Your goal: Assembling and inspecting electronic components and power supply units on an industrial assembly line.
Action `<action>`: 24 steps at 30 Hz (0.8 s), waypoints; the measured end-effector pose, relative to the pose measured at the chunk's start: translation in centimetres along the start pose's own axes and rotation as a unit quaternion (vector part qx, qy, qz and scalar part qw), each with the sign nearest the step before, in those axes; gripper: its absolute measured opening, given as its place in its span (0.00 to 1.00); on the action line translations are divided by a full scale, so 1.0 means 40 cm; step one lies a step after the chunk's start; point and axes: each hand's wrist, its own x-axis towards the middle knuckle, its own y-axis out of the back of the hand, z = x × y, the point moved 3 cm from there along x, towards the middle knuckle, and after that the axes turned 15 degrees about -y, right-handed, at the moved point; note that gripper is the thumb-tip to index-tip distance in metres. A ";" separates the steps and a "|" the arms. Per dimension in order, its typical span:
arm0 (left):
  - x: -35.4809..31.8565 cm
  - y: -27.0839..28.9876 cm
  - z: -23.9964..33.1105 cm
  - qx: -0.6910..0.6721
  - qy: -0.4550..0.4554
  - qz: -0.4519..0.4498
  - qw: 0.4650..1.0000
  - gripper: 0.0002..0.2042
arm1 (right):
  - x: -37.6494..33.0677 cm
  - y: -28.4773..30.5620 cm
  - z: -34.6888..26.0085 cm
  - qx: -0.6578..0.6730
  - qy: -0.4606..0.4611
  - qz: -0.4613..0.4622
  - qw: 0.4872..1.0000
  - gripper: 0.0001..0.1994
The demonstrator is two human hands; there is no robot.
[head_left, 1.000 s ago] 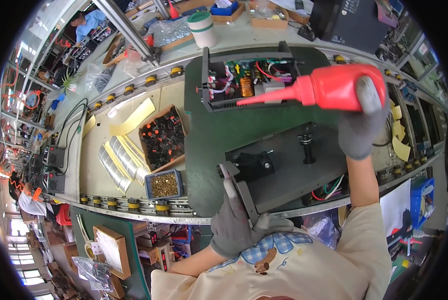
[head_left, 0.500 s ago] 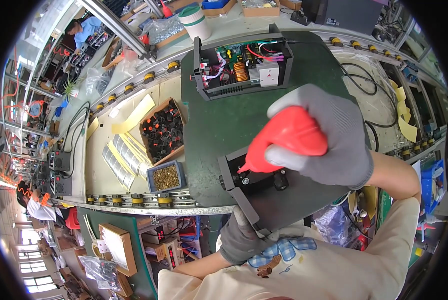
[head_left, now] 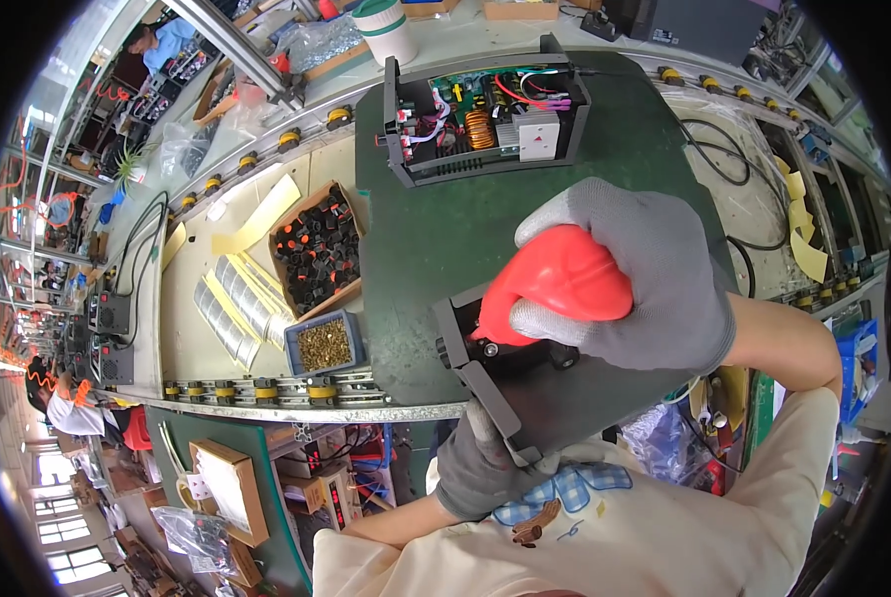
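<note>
1. The red bottle is in the right hand, with the fingers curled tight around it. The palm hides its back end.
2. Left of those fingers, its nose points down at the black metal cover; I can't tell if they touch. The hand hides some cover.
3. The left hand grips the cover's bent edge, one finger along it, others partly hidden.
4. Past the right fingers, green mat stretches to the open machine.
</note>
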 end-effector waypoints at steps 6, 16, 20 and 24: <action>0.041 0.057 -0.003 0.061 0.113 0.088 0.988 0.50 | -0.012 0.117 -0.015 0.042 0.004 0.052 0.998 0.19; 0.186 0.129 -0.213 -0.104 0.282 0.040 0.953 0.39 | -0.333 0.237 0.089 -0.036 -0.152 0.426 0.891 0.24; 0.150 0.107 -0.237 -0.086 0.221 0.111 0.965 0.37 | -0.313 0.201 0.093 0.044 -0.172 0.409 0.895 0.20; 0.171 0.127 -0.174 0.063 0.211 0.095 0.971 0.32 | -0.278 0.194 0.119 -0.055 -0.148 0.376 0.913 0.18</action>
